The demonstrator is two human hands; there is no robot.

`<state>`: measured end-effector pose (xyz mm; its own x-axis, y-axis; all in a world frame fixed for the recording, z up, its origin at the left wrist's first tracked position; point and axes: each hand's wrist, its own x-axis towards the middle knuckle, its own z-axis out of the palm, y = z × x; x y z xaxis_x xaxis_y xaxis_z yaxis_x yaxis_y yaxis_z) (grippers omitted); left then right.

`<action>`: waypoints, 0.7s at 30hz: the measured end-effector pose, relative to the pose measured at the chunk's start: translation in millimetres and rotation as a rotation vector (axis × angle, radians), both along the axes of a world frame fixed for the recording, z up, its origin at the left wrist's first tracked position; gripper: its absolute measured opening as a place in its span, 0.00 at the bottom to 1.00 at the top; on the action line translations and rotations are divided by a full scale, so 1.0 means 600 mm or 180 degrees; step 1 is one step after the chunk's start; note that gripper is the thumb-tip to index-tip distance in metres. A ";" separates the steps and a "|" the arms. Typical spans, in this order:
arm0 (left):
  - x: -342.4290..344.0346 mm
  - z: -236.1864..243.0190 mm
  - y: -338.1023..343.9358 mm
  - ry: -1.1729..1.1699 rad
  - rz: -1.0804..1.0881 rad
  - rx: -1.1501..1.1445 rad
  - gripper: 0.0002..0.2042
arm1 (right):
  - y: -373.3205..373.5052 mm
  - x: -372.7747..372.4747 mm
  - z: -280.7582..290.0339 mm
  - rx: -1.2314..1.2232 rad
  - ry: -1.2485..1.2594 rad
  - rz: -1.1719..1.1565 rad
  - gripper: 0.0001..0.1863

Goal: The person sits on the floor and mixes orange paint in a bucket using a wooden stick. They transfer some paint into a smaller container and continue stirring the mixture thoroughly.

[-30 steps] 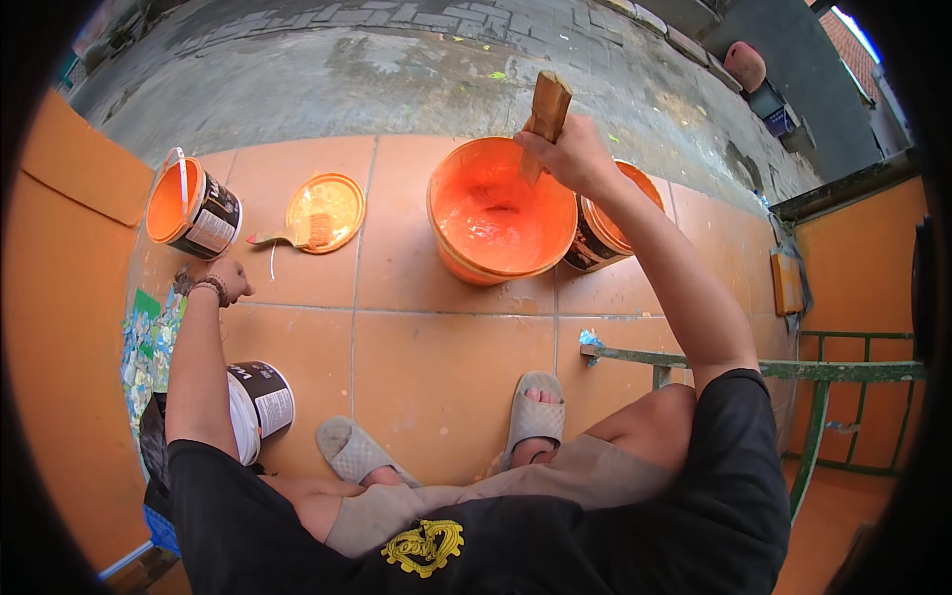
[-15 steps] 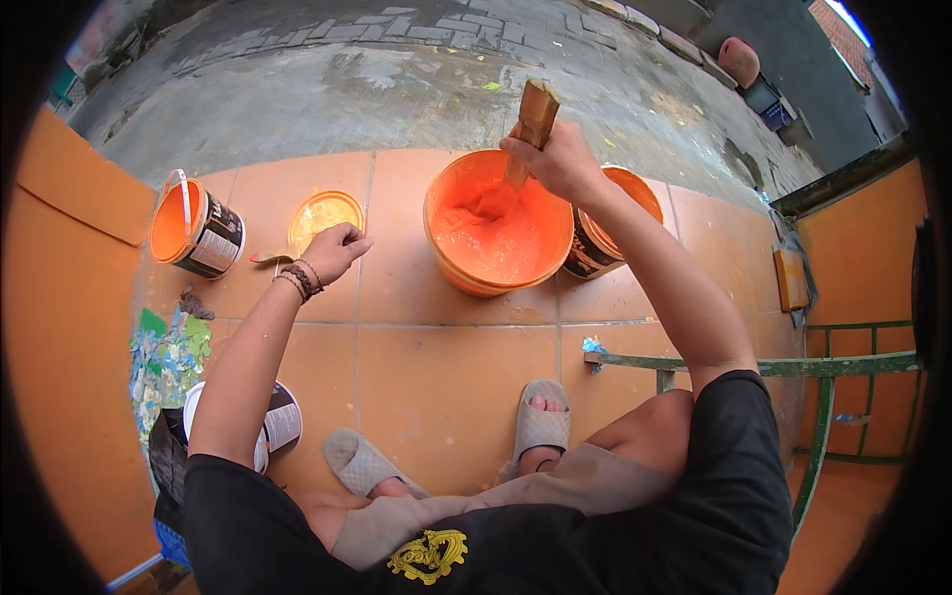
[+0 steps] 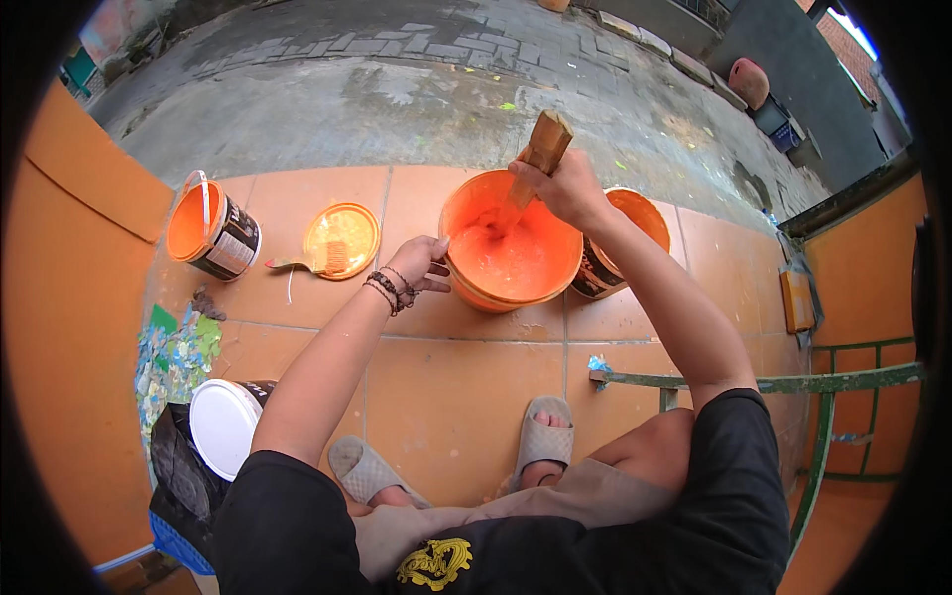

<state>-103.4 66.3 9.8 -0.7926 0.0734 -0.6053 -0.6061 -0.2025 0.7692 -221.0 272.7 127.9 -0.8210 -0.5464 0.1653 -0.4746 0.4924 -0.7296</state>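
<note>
My right hand (image 3: 567, 188) is closed round a wooden stick (image 3: 545, 144), which stands tilted with its lower end in orange paint (image 3: 511, 263). The paint partly fills an orange bucket (image 3: 481, 295) on the tiles. At the bucket's left rim is my left hand (image 3: 421, 266), its fingers against the rim and side, holding it. Behind my right forearm, a dark-labelled paint pail (image 3: 640, 213) is partly hidden. Left of my left hand, a paintbrush (image 3: 335, 258) lies across a round orange lid (image 3: 342, 220).
At the left stands an orange-smeared pail (image 3: 228, 243) with a raised handle. Nearer are paint flakes (image 3: 174, 357), a white-lidded tub (image 3: 223, 426) and a black plastic bag (image 3: 183, 461). A green metal frame (image 3: 773, 382) juts in from the right, near my right arm.
My left hand has moved right, from above the lid and brush to the bucket's rim. My right hand and the stick have shifted within the bucket, the paint swirling.
</note>
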 end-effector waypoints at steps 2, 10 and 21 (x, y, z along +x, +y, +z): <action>0.008 -0.019 -0.001 0.0050 0.0187 0.0154 0.17 | 0.008 0.006 0.026 0.0603 -0.0047 -0.0125 0.13; 0.066 -0.007 0.024 0.0246 0.0631 0.0922 0.12 | -0.033 0.078 0.039 -0.0003 -0.1169 0.0288 0.12; 0.097 0.012 -0.027 0.0643 0.0557 0.0758 0.09 | -0.003 0.055 0.037 0.0334 -0.0504 0.0259 0.13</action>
